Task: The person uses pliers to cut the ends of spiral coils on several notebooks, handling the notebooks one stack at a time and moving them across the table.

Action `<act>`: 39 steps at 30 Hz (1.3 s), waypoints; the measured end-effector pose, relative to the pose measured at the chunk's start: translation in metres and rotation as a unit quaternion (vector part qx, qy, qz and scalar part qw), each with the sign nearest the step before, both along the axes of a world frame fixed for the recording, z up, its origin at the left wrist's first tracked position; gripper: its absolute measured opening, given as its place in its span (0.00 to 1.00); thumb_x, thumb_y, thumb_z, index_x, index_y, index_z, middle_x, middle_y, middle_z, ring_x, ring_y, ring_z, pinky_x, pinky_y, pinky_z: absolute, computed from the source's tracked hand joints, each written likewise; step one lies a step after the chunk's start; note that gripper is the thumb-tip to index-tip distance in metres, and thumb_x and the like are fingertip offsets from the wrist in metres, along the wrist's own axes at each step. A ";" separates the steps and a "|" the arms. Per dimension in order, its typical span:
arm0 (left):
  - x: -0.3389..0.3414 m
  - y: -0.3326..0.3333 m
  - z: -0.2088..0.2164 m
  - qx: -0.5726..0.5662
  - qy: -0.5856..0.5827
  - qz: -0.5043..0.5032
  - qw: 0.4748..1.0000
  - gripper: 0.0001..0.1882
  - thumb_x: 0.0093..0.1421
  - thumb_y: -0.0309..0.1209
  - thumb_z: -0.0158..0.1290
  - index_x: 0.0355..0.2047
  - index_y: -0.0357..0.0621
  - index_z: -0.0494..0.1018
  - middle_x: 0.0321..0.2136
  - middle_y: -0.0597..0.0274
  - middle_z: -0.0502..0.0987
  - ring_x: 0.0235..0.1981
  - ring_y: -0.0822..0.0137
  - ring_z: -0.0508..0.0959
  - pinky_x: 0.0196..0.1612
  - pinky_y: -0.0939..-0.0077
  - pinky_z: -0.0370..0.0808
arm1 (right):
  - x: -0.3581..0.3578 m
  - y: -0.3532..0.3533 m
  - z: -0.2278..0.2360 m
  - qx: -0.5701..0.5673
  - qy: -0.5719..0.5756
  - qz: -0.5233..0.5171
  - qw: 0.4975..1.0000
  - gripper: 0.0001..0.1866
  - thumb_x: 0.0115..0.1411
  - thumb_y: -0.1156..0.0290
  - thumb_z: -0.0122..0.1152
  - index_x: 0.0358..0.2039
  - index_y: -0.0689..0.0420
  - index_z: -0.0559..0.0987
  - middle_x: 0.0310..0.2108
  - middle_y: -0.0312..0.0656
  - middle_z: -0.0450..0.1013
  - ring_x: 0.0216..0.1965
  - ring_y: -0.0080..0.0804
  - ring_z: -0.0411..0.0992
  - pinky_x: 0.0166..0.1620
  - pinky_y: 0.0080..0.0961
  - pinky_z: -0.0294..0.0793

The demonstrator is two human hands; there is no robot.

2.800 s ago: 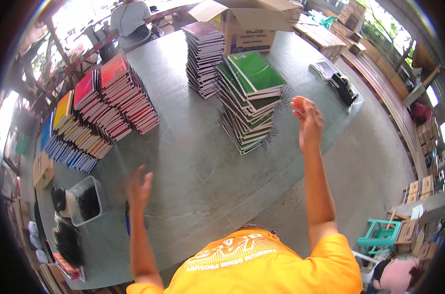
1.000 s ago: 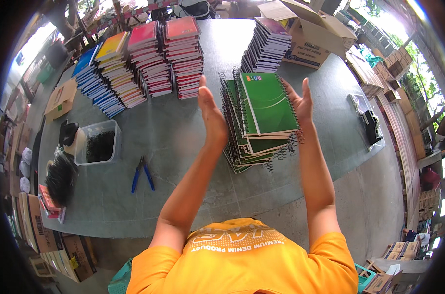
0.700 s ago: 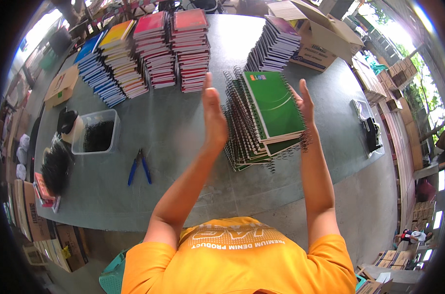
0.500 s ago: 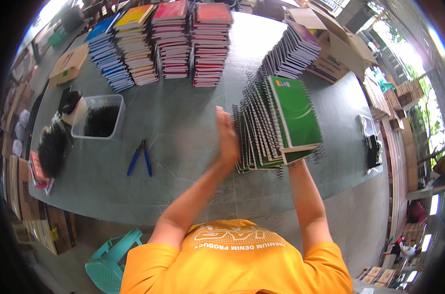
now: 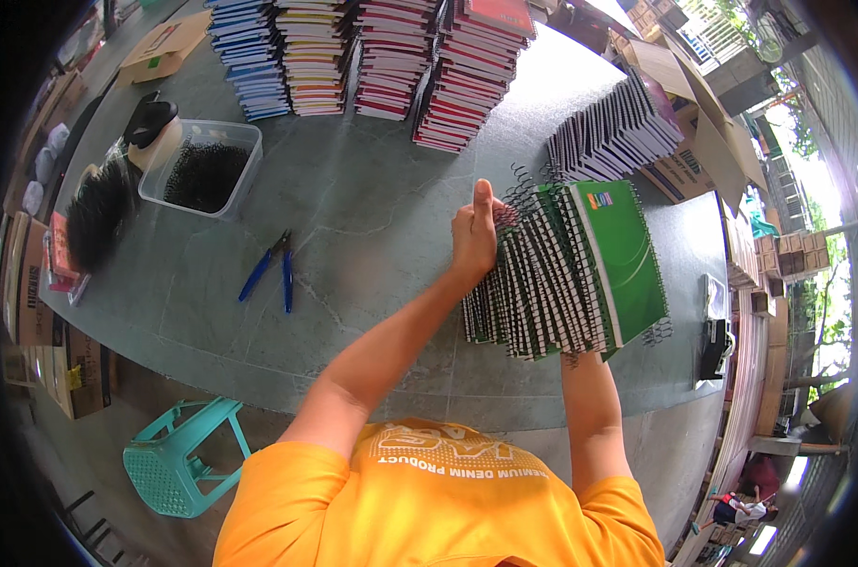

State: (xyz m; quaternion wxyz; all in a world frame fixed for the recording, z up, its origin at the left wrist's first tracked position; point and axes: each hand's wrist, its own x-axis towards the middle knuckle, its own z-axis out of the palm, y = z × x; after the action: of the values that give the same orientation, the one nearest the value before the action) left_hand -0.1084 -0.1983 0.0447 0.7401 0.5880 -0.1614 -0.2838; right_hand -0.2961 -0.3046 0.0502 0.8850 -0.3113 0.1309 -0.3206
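Note:
A tall, leaning stack of green spiral notebooks (image 5: 626, 269) stands on the table in front of me, its wire coils fanned toward the left. My left hand (image 5: 474, 236) is at the stack's far left corner, thumb raised and fingers curled in against the coiled edges. My right forearm reaches in under the stack's near right side. The notebooks hide my right hand and its fingers. Loose wire coils stick out at the stack's far and near ends.
Blue-handled pliers (image 5: 271, 271) lie left on the table (image 5: 372, 312), near a clear plastic tub (image 5: 249, 161) of black pieces. Notebook stacks, including a red one (image 5: 467, 80), line the far side. Purple notebooks (image 5: 609, 132) and an open carton (image 5: 698, 151) stand far right. A teal stool (image 5: 179, 463) stands lower left.
My left hand has gone from flat against the stack's side to curled at its far left corner. The whole view has shifted and turned. My right hand stays hidden behind the notebooks.

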 end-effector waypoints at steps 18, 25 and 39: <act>0.002 0.012 0.112 -0.167 -0.398 0.019 0.902 0.29 0.67 0.52 0.34 0.48 0.41 0.71 0.45 0.51 0.72 0.47 0.60 0.70 0.55 0.66 0.59 | 0.053 0.013 0.123 -0.123 -0.035 0.062 0.990 0.34 0.65 0.47 0.39 0.56 0.67 0.64 0.53 0.58 0.65 0.51 0.41 0.69 0.53 0.32 0.72; -0.014 0.020 0.079 -0.107 -0.374 0.099 0.916 0.32 0.65 0.55 0.33 0.60 0.45 0.60 0.58 0.37 0.56 0.59 0.44 0.58 0.61 0.49 0.50 | 0.036 0.013 0.109 -0.091 -0.030 0.023 0.995 0.35 0.65 0.46 0.37 0.55 0.67 0.66 0.55 0.55 0.65 0.54 0.39 0.68 0.58 0.35 0.67; -0.079 0.044 -0.041 0.039 -0.012 0.021 0.999 0.42 0.63 0.61 0.27 0.66 0.42 0.46 0.66 0.39 0.37 0.67 0.45 0.41 0.66 0.54 0.40 | -0.046 -0.005 -0.062 -0.014 0.004 0.017 1.000 0.22 0.65 0.60 0.48 0.55 0.60 0.68 0.52 0.43 0.70 0.49 0.31 0.70 0.50 0.27 0.73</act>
State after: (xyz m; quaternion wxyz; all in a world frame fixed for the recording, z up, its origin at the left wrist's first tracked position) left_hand -0.1877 -0.1543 0.0038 0.7208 0.6226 -0.1465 -0.2672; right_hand -0.3422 -0.3095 -0.0120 0.8853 -0.3274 0.1245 -0.3058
